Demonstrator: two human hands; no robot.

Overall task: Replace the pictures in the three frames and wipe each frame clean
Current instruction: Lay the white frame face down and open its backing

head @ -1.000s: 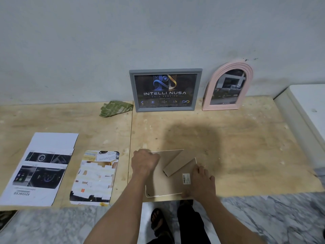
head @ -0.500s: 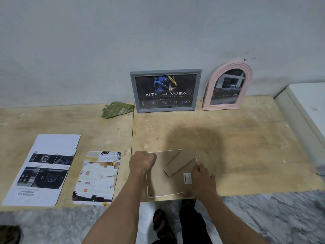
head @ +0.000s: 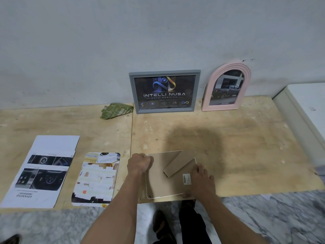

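Note:
A white-edged frame (head: 159,184) lies face down at the table's front edge, its brown backing and folded-out stand up. My left hand (head: 139,163) has curled fingers at the frame's far left corner. My right hand (head: 202,180) rests on the frame's right side beside a barcode label, fingers spread on the backing. A grey frame (head: 165,91) with a dark poster and a pink arched frame (head: 226,87) with a truck picture lean on the wall. A green cloth (head: 116,110) lies left of the grey frame. Two printed pictures (head: 42,170) (head: 97,178) lie flat at left.
The plywood table (head: 237,138) runs along a grey wall. A white box or appliance (head: 307,106) stands at the right end. Marble floor and my feet show below the table's front edge.
My left hand has shifted slightly left along the frame's far left corner. The right hand and the frame have stayed put; the view has shifted a little.

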